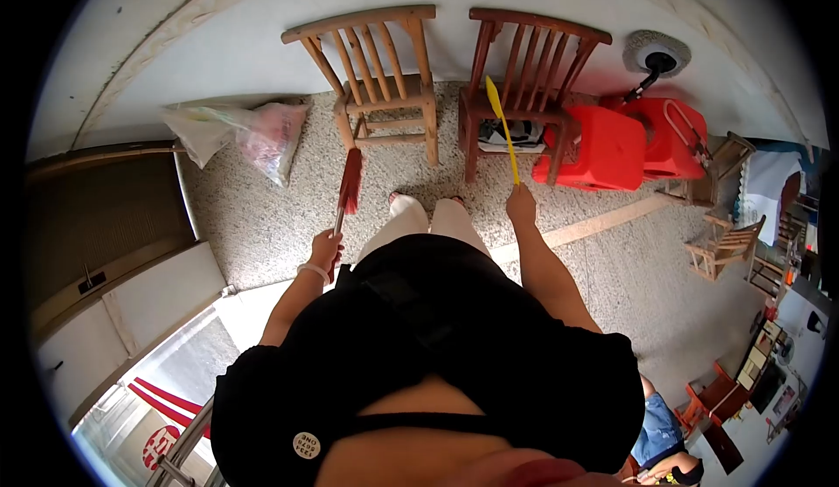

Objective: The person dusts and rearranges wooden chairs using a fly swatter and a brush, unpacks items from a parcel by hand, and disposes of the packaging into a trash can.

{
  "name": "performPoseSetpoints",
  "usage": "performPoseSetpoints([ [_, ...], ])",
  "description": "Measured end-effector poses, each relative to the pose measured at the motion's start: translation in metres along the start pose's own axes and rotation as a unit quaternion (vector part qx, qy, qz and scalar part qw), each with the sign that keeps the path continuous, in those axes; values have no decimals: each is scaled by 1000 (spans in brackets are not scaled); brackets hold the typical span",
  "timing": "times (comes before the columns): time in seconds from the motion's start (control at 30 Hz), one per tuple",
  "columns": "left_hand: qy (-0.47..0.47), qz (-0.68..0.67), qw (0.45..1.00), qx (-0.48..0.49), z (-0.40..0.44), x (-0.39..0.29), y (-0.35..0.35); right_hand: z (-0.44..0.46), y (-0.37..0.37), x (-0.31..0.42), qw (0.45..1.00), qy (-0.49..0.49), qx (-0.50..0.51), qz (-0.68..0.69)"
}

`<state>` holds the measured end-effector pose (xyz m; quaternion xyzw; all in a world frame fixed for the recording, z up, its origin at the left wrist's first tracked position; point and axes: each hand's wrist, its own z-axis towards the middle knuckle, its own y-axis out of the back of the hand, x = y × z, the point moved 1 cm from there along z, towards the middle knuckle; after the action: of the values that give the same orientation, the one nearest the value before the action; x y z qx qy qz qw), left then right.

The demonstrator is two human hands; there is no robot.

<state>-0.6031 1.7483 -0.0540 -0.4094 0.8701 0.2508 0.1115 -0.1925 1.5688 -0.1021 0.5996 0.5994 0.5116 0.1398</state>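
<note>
My left hand point(326, 249), with a pale band at the wrist, is closed around the handle of a small red broom point(351, 181). The red bristles point up and forward, their tip overlapping the front leg of the light wooden chair point(383, 89). On the other side, my right hand point(521, 203) grips the thin end of a yellow fly swatter point(503, 124). Its wider yellow end, seen nearly edge-on, reaches in front of the dark reddish wooden chair point(535, 63). Whether it touches that chair, I cannot tell.
Against the wall lie filled plastic bags point(266, 138) at left and red plastic containers point(603, 148) at right. A round mop head point(657, 53) leans above them. Small wooden chairs point(730, 247) stand further right. Another person point(660, 435) sits behind at lower right. A dark door point(114, 225) is at left.
</note>
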Motion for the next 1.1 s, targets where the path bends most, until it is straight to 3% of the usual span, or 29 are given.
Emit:
performPoseSetpoints([
  [0.17,35,8,998,-57,8,33,6,-2,15,28,971,83,-148,167],
  [0.27,30,46,997,-54,23,43,14,3,10,17,984,82,-57,148],
  [0.33,-17,29,998,-60,26,42,12,-16,17,9,970,83,-117,198],
  [0.47,-23,28,999,-27,10,17,6,-40,22,-4,948,81,-187,242],
  [0.57,-27,41,999,-13,-2,-5,-4,-26,14,-25,982,-68,-91,148],
  [0.67,-37,45,998,6,-2,-11,-8,2,-4,-57,996,-62,-31,63],
  [0.8,-64,99,993,5,-1,-14,-13,-21,34,-20,967,34,-185,173],
  [0.9,-84,106,991,12,9,-3,-13,-5,30,-27,991,-56,-97,77],
  [1.0,-95,131,987,14,10,2,-14,26,5,-61,998,-42,-34,19],
  [1.1,-117,146,982,5,2,2,-16,5,41,-33,977,-18,-162,136],
])
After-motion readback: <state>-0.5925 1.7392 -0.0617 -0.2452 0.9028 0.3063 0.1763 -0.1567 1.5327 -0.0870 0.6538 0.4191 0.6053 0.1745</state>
